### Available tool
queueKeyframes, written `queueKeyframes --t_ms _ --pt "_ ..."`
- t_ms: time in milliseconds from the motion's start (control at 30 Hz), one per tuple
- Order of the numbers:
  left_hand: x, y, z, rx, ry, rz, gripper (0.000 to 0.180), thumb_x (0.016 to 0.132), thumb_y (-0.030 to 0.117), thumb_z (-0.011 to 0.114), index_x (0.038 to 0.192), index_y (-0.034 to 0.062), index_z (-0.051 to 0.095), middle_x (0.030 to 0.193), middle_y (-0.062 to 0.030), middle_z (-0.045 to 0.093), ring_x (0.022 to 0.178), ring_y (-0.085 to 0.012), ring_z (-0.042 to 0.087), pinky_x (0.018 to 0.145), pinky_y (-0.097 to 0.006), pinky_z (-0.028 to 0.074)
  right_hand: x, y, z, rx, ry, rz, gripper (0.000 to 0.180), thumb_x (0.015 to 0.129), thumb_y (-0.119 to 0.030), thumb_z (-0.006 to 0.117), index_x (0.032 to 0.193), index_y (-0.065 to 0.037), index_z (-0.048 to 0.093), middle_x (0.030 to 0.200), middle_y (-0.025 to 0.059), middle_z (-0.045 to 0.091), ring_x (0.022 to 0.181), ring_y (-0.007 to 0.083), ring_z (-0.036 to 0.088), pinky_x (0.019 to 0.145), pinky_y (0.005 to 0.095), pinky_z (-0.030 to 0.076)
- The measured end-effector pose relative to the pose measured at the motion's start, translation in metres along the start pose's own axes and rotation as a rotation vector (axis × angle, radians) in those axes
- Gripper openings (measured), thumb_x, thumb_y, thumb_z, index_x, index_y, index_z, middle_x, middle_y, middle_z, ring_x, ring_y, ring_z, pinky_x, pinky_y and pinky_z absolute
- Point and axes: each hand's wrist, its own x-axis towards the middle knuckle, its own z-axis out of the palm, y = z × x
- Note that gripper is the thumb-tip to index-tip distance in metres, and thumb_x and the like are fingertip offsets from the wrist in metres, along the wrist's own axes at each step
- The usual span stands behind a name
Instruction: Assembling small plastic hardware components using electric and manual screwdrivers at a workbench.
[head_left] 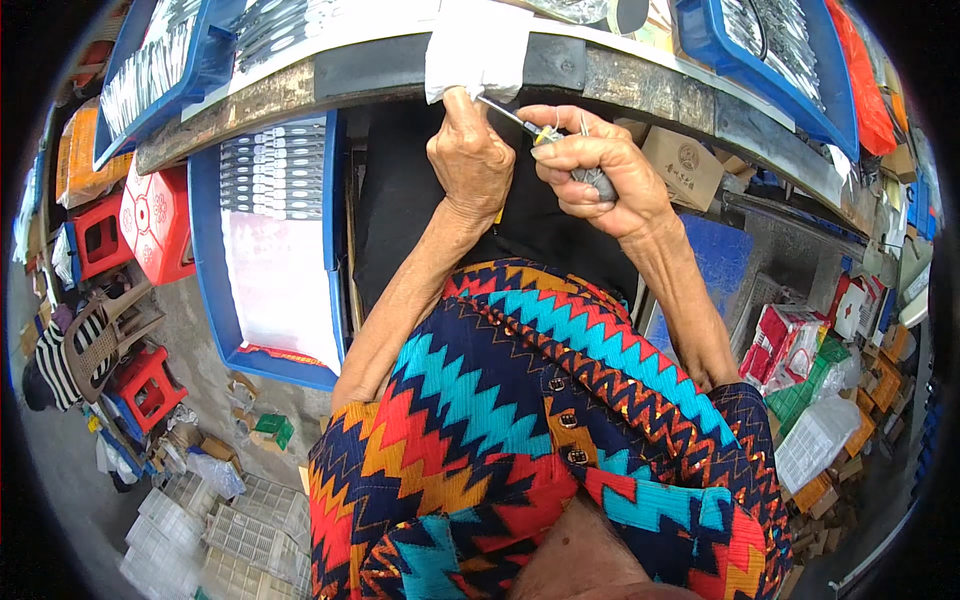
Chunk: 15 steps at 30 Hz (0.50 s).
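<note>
My left hand [470,155] is closed at the workbench edge [640,85], its fingers pinching something small just under a white cloth [478,45] that hangs over the edge. My right hand [595,165] grips a small screwdriver [530,125] with a yellow and grey handle; its thin metal shaft points left toward my left hand's fingertips. What the left fingers hold is hidden by the hand. Both forearms rise from my zigzag-patterned clothing [540,420].
A blue crate [210,250] with rows of metal parts and a white sheet stands at my left. More blue trays [740,50] lie on the bench. Red stools [150,385], a cardboard box [685,165], packets [790,345] and plastic grids [240,530] crowd the floor.
</note>
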Motion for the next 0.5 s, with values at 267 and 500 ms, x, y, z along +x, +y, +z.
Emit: queueKeyframes --t_ms 267,500 --pt "0.002 0.005 0.001 0.022 0.017 0.007 0.008 0.077 -0.002 0.047 0.080 -0.0014 0.040 0.057 -0.0195 0.050 0.054 -0.0380 0.055 0.043 -0.041 0.043 0.005 -0.002 -0.009 0.406 -0.177 0.171 0.031 0.076 0.002 0.054 0.106 0.000 0.049 0.066 0.0082 0.047 0.040 0.0051 0.036 0.030 0.0151 0.027" --pt "0.001 -0.003 -0.013 -0.118 -0.126 -0.036 0.007 0.086 0.004 0.043 0.090 -0.0012 0.041 0.060 -0.0197 0.051 0.054 -0.0347 0.054 0.045 -0.040 0.040 -0.010 0.003 0.000 -0.276 -0.013 -0.185 0.039 0.076 -0.008 0.060 0.111 0.005 0.048 0.062 0.0046 0.048 0.042 0.0042 0.038 0.033 0.0168 0.021"
